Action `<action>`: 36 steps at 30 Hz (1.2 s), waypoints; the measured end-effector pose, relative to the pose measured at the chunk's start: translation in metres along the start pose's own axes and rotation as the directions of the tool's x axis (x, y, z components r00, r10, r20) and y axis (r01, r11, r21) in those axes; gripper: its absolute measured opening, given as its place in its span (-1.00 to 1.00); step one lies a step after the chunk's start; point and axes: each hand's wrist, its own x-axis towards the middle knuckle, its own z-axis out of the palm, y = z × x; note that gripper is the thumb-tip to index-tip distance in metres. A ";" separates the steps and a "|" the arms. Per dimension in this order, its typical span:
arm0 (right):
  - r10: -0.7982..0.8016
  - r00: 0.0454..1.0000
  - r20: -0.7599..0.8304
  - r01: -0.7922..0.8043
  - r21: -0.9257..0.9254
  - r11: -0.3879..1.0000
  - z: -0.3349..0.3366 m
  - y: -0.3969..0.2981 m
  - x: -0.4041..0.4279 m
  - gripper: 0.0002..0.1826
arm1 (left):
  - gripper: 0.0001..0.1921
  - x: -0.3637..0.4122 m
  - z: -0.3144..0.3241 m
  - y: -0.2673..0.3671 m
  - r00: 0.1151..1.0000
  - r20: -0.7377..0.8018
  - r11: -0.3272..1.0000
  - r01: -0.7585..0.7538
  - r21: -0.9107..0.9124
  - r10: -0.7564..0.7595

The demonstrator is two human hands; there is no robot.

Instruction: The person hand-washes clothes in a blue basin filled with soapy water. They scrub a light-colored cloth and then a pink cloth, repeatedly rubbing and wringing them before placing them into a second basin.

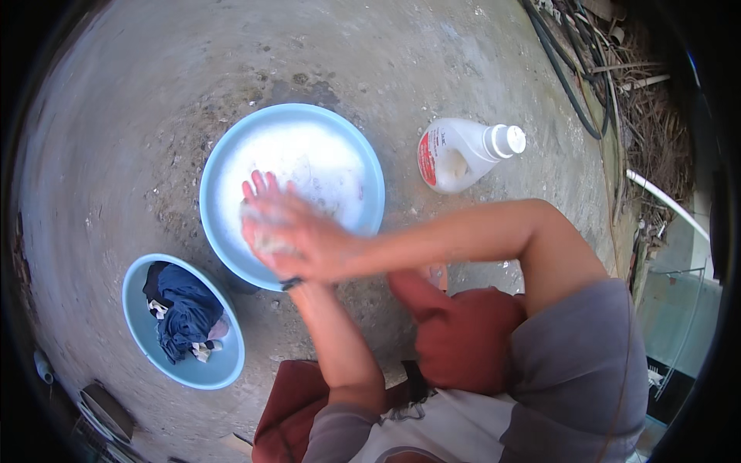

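A round light-blue plastic basin filled with white suds sits on the concrete ground. Over its near left part my two hands are pressed together. My left hand lies below with its fingers spread, a dark band at the wrist. My right hand, blurred, reaches across on top of it. Something whitish, cloth or foam, shows between them; which one I cannot tell. Right of the basin lies a white plastic detergent bottle with a capped neck and a red label. A smaller blue basin at lower left holds dark blue clothes.
Dark hoses and dry sticks lie along the right edge of the concrete. A white pipe is at far right, near a glass tank. A round dark object stands at lower left. My knees in red trousers are close to the basin.
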 end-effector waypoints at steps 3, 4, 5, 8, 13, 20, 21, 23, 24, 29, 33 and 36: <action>-0.203 0.978 0.050 0.208 -0.141 0.968 0.003 0.003 0.006 -0.45 | -0.41 0.006 -0.030 -0.016 0.975 0.199 0.989 -0.118 0.089 0.098; -0.065 0.998 -0.023 0.063 -0.082 0.995 -0.004 0.023 0.032 -0.45 | -0.42 0.004 -0.029 -0.027 0.972 0.229 0.974 -0.106 0.199 0.059; 0.098 0.990 -0.100 -0.102 -0.029 0.994 -0.012 0.041 0.042 -0.46 | -0.42 -0.009 0.027 -0.036 0.998 -0.049 0.998 0.051 0.043 -0.049; 0.117 0.929 -0.350 -0.008 0.298 0.955 0.023 0.013 0.003 -0.54 | -0.38 -0.002 0.002 -0.011 0.989 -0.116 0.995 0.095 0.006 -0.094; -0.133 0.991 0.005 0.133 -0.066 0.989 0.024 0.016 0.022 -0.50 | -0.46 -0.003 -0.016 0.001 0.999 0.041 1.000 0.011 -0.014 -0.011; -0.257 0.954 -0.154 0.240 -0.120 0.963 0.035 0.006 -0.018 -0.48 | -0.46 0.006 -0.027 0.017 0.997 0.009 0.992 -0.073 0.100 0.073; -0.251 0.955 -0.159 0.232 -0.129 0.964 0.025 0.017 -0.006 -0.48 | -0.46 0.002 -0.021 0.003 0.998 0.011 0.993 -0.062 0.097 0.061; 0.065 0.988 -0.139 -0.053 0.085 0.995 0.012 0.043 0.027 -0.53 | -0.46 -0.015 -0.007 -0.024 0.996 -0.047 0.997 0.072 0.038 -0.070; 0.069 0.987 -0.143 -0.058 0.083 0.995 0.012 0.044 0.024 -0.53 | -0.46 -0.016 -0.003 -0.025 0.996 -0.046 0.996 0.079 0.038 -0.077; -0.105 0.979 -0.174 0.118 0.064 0.991 0.019 0.005 -0.005 -0.52 | -0.43 -0.006 -0.022 -0.009 0.983 0.165 0.963 -0.117 0.242 0.078; -0.031 0.975 -0.220 0.038 0.029 0.999 -0.003 0.046 0.033 -0.55 | -0.38 -0.022 0.011 -0.025 0.996 0.072 0.925 -0.077 0.372 0.054; 0.170 0.953 -0.252 -0.139 0.137 0.981 -0.002 0.037 0.013 -0.51 | -0.37 -0.025 0.032 -0.014 0.999 -0.052 0.965 0.026 0.262 -0.013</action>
